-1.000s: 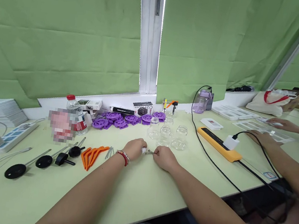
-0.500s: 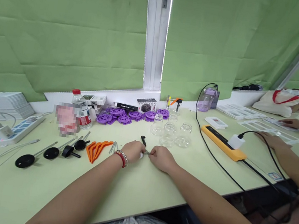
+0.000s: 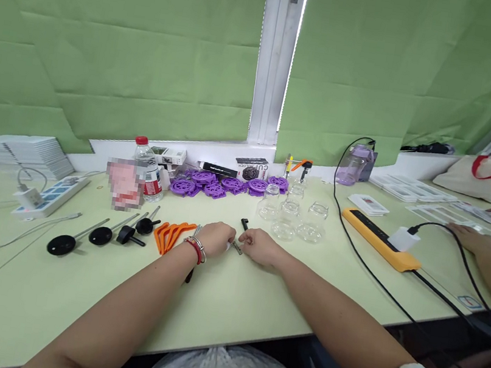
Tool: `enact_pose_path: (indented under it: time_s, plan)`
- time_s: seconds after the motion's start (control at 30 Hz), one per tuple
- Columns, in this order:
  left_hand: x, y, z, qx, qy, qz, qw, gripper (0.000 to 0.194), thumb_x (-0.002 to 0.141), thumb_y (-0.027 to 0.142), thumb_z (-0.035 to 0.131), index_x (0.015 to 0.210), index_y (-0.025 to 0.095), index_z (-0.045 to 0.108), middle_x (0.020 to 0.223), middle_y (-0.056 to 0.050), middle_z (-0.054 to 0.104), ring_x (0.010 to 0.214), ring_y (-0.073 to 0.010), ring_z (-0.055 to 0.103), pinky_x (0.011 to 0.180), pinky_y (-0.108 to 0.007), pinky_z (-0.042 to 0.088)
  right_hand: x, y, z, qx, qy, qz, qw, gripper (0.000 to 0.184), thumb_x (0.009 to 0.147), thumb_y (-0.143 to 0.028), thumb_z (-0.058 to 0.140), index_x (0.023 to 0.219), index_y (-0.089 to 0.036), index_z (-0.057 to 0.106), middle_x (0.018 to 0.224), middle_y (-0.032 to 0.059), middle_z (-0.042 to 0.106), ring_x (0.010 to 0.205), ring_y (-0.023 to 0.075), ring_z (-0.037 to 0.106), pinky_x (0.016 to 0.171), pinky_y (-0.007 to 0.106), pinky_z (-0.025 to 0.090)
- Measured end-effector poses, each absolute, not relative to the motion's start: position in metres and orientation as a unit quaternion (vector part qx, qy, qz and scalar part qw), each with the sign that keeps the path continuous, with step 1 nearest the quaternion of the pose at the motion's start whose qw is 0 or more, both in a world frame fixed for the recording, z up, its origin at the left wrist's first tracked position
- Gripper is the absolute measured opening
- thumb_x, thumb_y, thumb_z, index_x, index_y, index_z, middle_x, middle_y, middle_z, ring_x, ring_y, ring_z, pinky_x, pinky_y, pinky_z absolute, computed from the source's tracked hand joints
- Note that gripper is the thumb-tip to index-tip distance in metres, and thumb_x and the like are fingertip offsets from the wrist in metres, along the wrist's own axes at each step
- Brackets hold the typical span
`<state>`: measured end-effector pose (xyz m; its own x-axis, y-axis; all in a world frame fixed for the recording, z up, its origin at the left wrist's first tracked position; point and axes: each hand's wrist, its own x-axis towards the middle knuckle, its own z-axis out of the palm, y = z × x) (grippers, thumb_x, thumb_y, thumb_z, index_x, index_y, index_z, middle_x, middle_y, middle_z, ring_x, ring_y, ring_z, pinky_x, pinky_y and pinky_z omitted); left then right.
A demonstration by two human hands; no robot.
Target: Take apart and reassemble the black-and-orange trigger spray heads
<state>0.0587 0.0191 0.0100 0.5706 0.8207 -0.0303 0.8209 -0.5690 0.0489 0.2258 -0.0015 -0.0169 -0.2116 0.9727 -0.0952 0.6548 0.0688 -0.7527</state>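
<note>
My left hand [image 3: 217,239], with bracelets at the wrist, is closed; its fingertips pinch one end of a small coil spring [image 3: 236,248] just above the table. My right hand [image 3: 260,248] is beside it, fingers drawn together by the spring and the lower end of a small black part [image 3: 244,224]; whether they grip anything is hidden. Another dark rod-like piece [image 3: 188,276] shows below my left wrist. Left of my left hand lie several orange handles [image 3: 172,236] and black round pieces [image 3: 100,235] with metal rods.
Clear glass or plastic jars [image 3: 312,226] stand behind my hands. Purple lattice parts [image 3: 214,189] lie along the wall by a red-capped bottle [image 3: 152,177]. A yellow power strip [image 3: 379,244] with a black cable is at right, near a co-worker's hand [image 3: 477,240].
The view has shifted, so the table things sit further right. The right fingers have come away from the spring's end, up to the black part. The spring now slopes down from my left fingers.
</note>
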Motion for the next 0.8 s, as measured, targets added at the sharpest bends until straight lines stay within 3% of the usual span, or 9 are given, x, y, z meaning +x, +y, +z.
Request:
enact_pose_path:
  time_s: [0.23, 0.4, 0.5, 0.8]
  plan:
    - [0.051, 0.018, 0.011, 0.89, 0.454, 0.005, 0.045, 0.029, 0.071, 0.015, 0.045, 0.086, 0.024, 0.069, 0.083, -0.005, 0.069, 0.073, -0.0198, 0.061, 0.058, -0.026, 0.04, 0.229, 0.003, -0.012, -0.503, -0.732, 0.43, 0.162, 0.05, 0.066, -0.014, 0.064, 0.115, -0.016, 0.057, 0.072, -0.0013, 0.06, 0.057, 0.0084, 0.048, 0.053, 0.02, 0.036]
    - [0.049, 0.013, 0.011, 0.891, 0.451, 0.01, 0.054, 0.029, 0.069, 0.015, 0.047, 0.084, 0.024, 0.07, 0.082, -0.005, 0.069, 0.073, -0.0192, 0.061, 0.06, -0.025, 0.04, 0.228, -0.004, -0.02, -0.546, -0.729, 0.359, 0.203, 0.03, 0.066, -0.025, 0.065, 0.095, -0.016, 0.064, 0.071, 0.0003, 0.06, 0.059, 0.0102, 0.049, 0.052, 0.021, 0.036]
    - [0.049, 0.01, 0.007, 0.892, 0.448, 0.02, 0.057, 0.027, 0.068, 0.015, 0.049, 0.082, 0.023, 0.07, 0.08, -0.005, 0.069, 0.073, -0.0194, 0.061, 0.061, -0.026, 0.04, 0.224, -0.009, -0.022, -0.551, -0.737, 0.328, 0.214, 0.016, 0.069, -0.022, 0.06, 0.082, -0.017, 0.067, 0.069, 0.0003, 0.059, 0.059, 0.0102, 0.048, 0.053, 0.021, 0.035]
    - [0.051, 0.006, 0.004, 0.877, 0.472, 0.06, 0.068, 0.026, 0.068, 0.013, 0.048, 0.078, 0.022, 0.07, 0.077, -0.006, 0.069, 0.073, -0.0209, 0.061, 0.061, -0.027, 0.04, 0.223, -0.01, -0.017, -0.576, -0.732, 0.302, 0.205, 0.013, 0.066, -0.019, 0.061, 0.078, -0.017, 0.066, 0.073, 0.0019, 0.061, 0.061, 0.0115, 0.051, 0.053, 0.021, 0.035]
